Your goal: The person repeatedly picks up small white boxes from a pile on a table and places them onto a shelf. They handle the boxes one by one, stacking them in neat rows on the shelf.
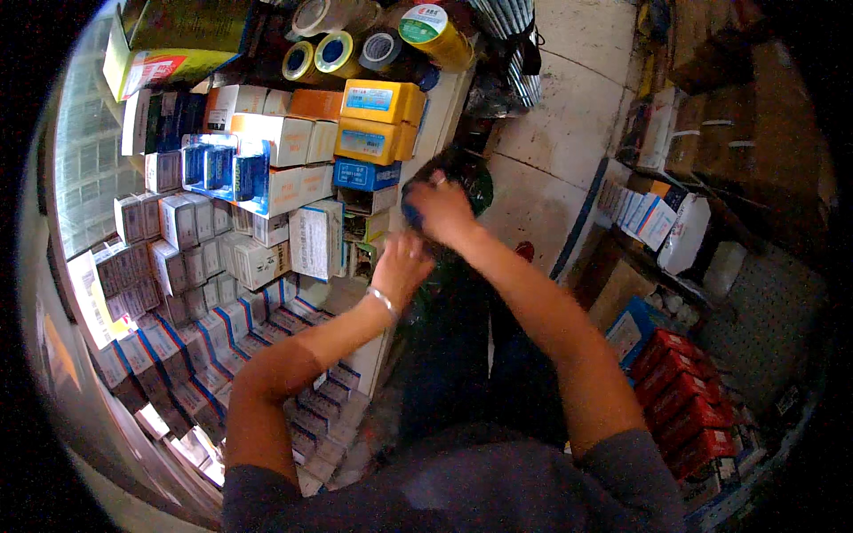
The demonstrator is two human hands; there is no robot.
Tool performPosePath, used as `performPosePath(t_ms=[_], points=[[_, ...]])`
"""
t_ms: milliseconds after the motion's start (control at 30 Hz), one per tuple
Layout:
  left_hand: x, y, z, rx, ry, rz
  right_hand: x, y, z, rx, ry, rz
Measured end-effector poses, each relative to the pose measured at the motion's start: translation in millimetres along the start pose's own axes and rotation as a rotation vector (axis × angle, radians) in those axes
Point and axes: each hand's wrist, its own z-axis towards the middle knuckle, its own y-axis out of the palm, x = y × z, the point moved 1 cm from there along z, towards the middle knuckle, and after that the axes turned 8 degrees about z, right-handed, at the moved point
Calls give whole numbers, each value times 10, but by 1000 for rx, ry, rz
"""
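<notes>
My right hand (445, 208) wears a ring and is blurred. Its fingers curl over a dark bluish object (411, 212), mostly covered, so its kind is unclear. Just below and to the left is my left hand (402, 265), with a bracelet at the wrist. Its fingers are bent and smeared by motion; whether they touch anything cannot be told. Behind my right hand lies a dark, shiny plastic bag (481, 181). Stacked boxes stand left of my hands: yellow boxes (370, 141), a blue box (365, 174) and a white carton (316, 241) nearest my left hand.
Rows of small white boxes (193, 273) fill the shelf on the left. Tape rolls (334, 53) and a bundle of metal rods (516, 46) are at the far end. Red boxes (690, 406) and cartons (716, 133) line the right side, beyond the tiled floor (566, 126).
</notes>
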Motion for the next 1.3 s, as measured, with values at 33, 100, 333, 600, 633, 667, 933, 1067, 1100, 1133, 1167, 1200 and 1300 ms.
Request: performPosePath(t_ms=[33, 100, 333, 600, 633, 667, 933, 1067, 1100, 1133, 1167, 1200, 1300], points=[[31, -142, -137, -66, 26, -37, -77, 55, -83, -77, -61, -60], [152, -241, -319, -111, 33, -100, -86, 50, -67, -70, -98, -105], [-346, -468, -318, 162, -231, -268, -117, -7, 120, -83, -12, -220], [-613, -261, 477, 208, -159, -77, 65, -50, -823, 31, 276, 420], [-636, -201, 611, 156, -163, -47, 101, -62, -948, 101, 325, 451], [-639, -137, 704, 103, -167, -16, 124, -62, -1058, 171, 372, 481], [-656, 172, 609, 372, -18, 34, -100, -161, -1844, 239, 608, 615], [-665, 429, 567, 270, -36, 127, -184, -318, -2340, 307, 741, 650], [-677, 561, 535, 237, 25, 72, -223, -400, -2452, 335, 723, 646], [-649, 537, 576, 206, -4, 48, -272, -471, -2585, 365, 721, 630], [-658, 566, 566, 241, 27, 57, -343, -552, -2725, 391, 722, 617], [-661, 613, 553, 274, 54, 67, -426, -649, -2844, 407, 771, 644], [-686, 720, 581, 507, 33, 8, -715, -1101, -3221, 445, 776, 710]])
